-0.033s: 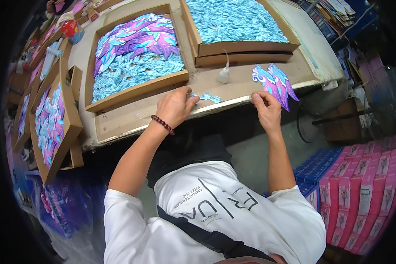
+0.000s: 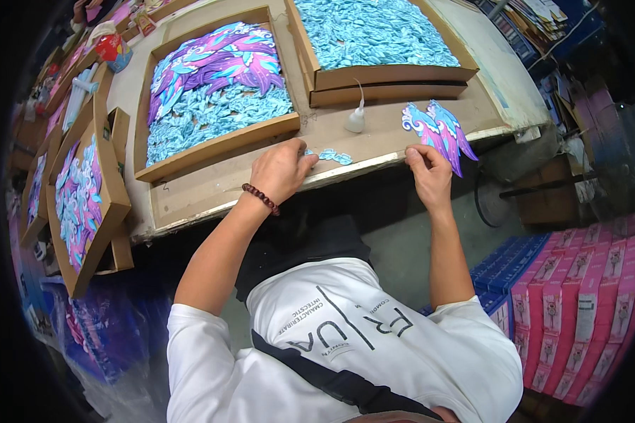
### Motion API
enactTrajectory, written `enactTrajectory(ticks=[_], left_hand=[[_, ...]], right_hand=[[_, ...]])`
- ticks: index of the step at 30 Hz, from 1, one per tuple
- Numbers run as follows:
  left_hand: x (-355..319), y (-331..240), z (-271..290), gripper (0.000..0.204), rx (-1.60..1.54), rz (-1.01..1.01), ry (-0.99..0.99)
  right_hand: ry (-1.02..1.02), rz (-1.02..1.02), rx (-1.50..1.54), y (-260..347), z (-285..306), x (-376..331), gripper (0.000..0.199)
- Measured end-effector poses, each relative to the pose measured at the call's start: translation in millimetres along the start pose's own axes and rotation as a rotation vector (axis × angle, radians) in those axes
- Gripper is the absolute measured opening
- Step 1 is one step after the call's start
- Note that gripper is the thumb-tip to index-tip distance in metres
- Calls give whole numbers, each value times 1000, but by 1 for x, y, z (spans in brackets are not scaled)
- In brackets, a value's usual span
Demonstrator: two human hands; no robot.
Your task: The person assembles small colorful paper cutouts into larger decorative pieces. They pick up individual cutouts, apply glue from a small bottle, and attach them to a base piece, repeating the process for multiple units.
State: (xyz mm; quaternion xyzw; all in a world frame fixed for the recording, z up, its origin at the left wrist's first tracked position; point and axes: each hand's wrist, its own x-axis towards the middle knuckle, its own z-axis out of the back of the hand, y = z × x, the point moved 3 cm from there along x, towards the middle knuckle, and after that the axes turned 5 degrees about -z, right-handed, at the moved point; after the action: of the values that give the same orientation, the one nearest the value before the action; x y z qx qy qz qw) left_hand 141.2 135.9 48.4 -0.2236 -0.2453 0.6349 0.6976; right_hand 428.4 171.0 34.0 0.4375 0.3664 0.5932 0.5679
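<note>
At the table's near edge, my left hand [image 2: 281, 170] has its fingers curled down, thumb and forefinger beside a short row of small light-blue cut-out pieces [image 2: 329, 155]. Whether a piece sits in those fingertips is hidden. A beaded bracelet [image 2: 261, 199] circles that wrist. My right hand [image 2: 432, 175] is closed in a pinch at the table edge; what it holds, if anything, is too small to make out. Just beyond it lie purple, pink and blue wing-shaped cut-outs [image 2: 441, 134], their tips jutting past the edge. Between the hands, farther back, stands a small white squeeze bottle [image 2: 356, 120] with a thin nozzle.
A cardboard tray [image 2: 222, 144] at left holds blue pieces and purple wing shapes. Another tray [image 2: 395, 76] behind the bottle is full of blue pieces. More trays [image 2: 113, 211] lean at the table's left end. Pink boxes [image 2: 564, 310] are stacked low at right.
</note>
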Motion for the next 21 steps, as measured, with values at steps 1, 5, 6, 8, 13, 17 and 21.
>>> enactTrajectory(ticks=[1,5,6,8,13,17,21], left_hand=[[2,0,-2,30,13,9,4],[5,4,-4,30,26,39,21],[5,4,-4,29,20,42,29],[5,5,-4,29,27,48,37],[6,3,-7,28,62,70,48],[6,5,-8,27,29,76,29],[8,17,-7,23,-163,112,35]], right_hand=[[-42,31,-56,-1,6,3,20],[-125,65,-210,-4,23,16,20],[-129,91,-202,-3,26,19,20],[-159,134,-214,-2,29,24,22],[-170,98,-233,-3,34,27,21],[-157,149,-234,-4,31,21,20],[-112,80,-201,-8,23,17,19]])
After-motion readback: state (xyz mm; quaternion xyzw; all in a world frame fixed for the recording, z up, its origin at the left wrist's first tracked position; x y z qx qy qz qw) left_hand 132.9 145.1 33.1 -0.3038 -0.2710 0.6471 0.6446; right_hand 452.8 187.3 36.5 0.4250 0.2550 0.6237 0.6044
